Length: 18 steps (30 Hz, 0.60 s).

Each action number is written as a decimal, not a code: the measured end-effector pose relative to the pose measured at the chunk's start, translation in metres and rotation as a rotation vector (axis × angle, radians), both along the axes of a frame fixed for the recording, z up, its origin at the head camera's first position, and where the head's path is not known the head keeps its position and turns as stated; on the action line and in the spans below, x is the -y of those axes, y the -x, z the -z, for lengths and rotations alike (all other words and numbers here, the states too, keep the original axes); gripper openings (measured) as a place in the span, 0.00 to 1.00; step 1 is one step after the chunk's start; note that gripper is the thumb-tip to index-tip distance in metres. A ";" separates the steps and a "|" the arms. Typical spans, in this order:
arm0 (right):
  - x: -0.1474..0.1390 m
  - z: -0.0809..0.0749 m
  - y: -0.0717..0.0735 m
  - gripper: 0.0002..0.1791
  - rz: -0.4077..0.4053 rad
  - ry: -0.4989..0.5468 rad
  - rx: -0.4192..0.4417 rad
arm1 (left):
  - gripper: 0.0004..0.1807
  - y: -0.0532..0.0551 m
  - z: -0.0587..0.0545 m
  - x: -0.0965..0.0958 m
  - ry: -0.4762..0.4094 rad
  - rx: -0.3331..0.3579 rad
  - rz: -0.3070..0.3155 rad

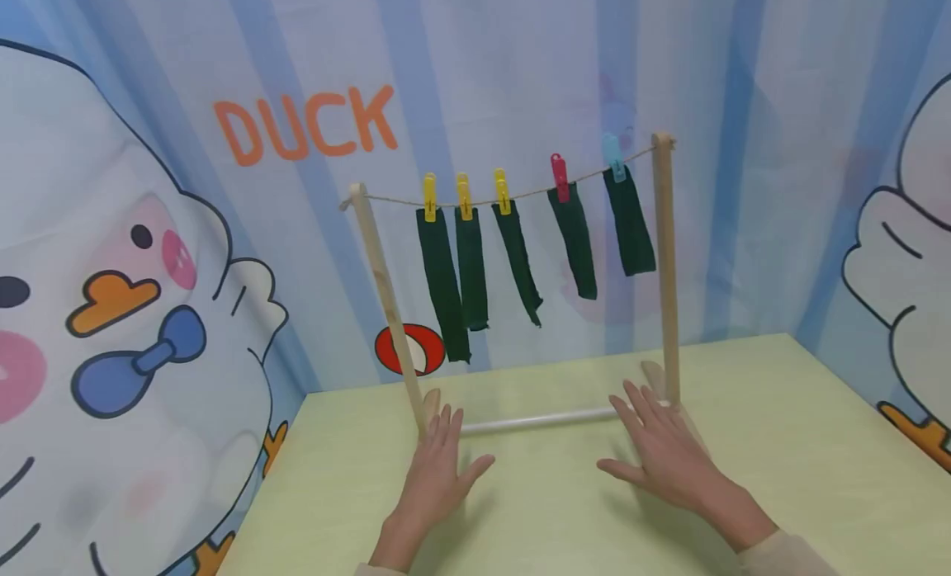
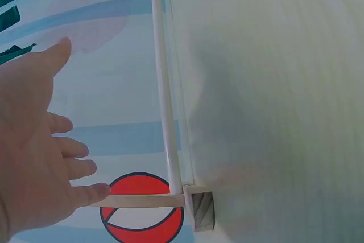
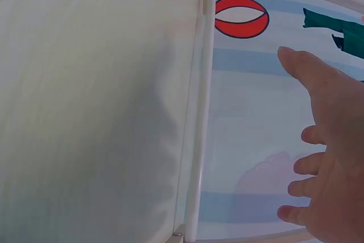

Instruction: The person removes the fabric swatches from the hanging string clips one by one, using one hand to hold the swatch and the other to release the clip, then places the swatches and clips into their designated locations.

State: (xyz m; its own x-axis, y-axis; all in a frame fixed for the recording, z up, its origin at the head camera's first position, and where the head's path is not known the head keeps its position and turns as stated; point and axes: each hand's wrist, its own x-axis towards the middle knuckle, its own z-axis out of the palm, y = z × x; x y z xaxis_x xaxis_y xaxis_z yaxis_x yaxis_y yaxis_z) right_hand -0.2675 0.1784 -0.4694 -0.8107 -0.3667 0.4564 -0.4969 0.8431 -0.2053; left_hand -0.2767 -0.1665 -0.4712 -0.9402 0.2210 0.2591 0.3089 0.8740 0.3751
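My left hand (image 1: 437,481) hovers over the table in front of the rack's left foot, fingers spread, holding nothing. On the other side my right hand (image 1: 669,456), likewise empty with its thumb apart, is near the base of the right post (image 1: 666,262). Between the posts runs a thin string (image 1: 531,194). Several dark green cloth strips (image 1: 440,279) hang from it by clothespins: yellow ones (image 1: 430,198) at left, a red one (image 1: 560,177) and a light blue one (image 1: 614,157) at right. Whether either hand touches the wood cannot be told.
A white rod (image 1: 542,421) joins the rack's feet near the table's back edge. The left post (image 1: 382,287) leans in view. Pale yellow tabletop (image 1: 542,510) lies in front. Behind hangs a blue striped duck-print curtain (image 1: 505,81).
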 end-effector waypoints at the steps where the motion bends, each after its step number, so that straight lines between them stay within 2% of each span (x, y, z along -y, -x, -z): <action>1: 0.002 -0.001 0.000 0.50 -0.008 0.010 0.000 | 0.49 0.000 -0.001 0.001 -0.008 0.000 -0.007; 9: 0.019 -0.020 0.009 0.49 -0.076 0.006 -0.064 | 0.49 -0.001 -0.011 0.006 -0.079 0.009 -0.070; 18: 0.043 -0.048 0.017 0.51 -0.140 0.005 -0.104 | 0.49 0.000 -0.018 0.013 -0.081 -0.036 -0.066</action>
